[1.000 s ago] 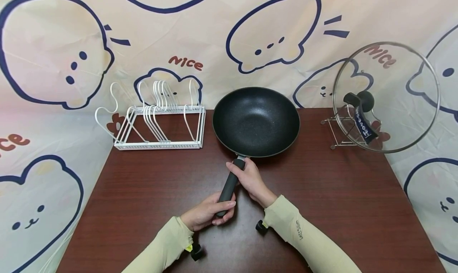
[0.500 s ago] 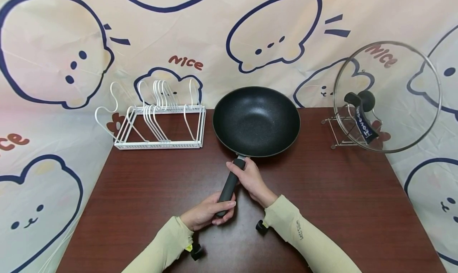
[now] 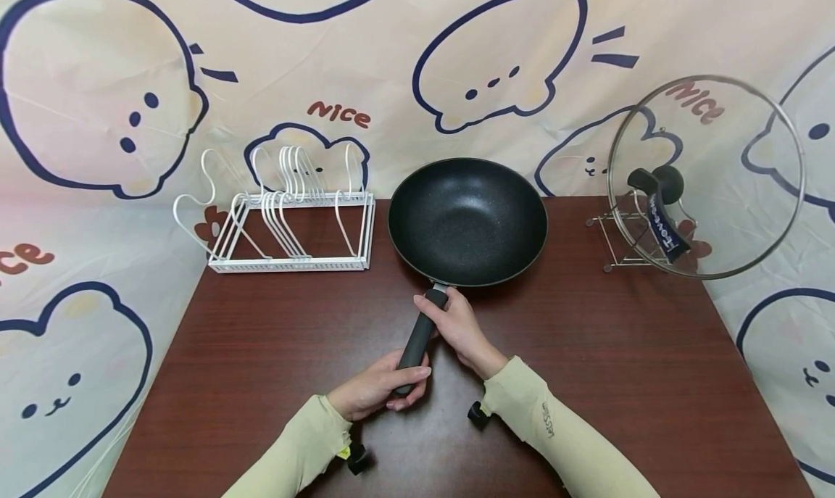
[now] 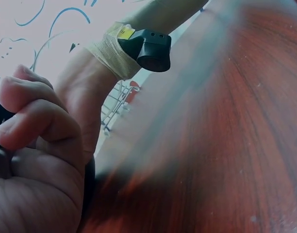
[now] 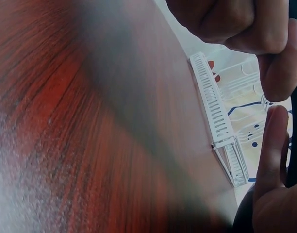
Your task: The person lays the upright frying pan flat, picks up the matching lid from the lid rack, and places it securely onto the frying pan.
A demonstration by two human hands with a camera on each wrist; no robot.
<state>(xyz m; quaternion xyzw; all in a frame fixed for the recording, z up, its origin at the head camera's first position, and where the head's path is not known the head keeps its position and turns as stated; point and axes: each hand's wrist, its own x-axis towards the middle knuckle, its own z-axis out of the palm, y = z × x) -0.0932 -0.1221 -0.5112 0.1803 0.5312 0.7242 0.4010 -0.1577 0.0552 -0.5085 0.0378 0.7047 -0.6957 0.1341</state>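
Right hand [image 3: 460,331] curled round the handle [image 3: 417,342] up by the pan [image 3: 467,219], left hand [image 3: 377,388] wrapped about its end, both snug; pan between rack [image 3: 288,265] and lid [image 3: 717,179], and it wants even pressure, no twisting

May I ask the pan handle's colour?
The handle is dark grey, seen best in the head view.

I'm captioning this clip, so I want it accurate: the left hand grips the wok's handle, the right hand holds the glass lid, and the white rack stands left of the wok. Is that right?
One slip: the right hand isn't holding the glass lid. The head view shows it gripping the wok's handle too, nearer the bowl. The rest stands.
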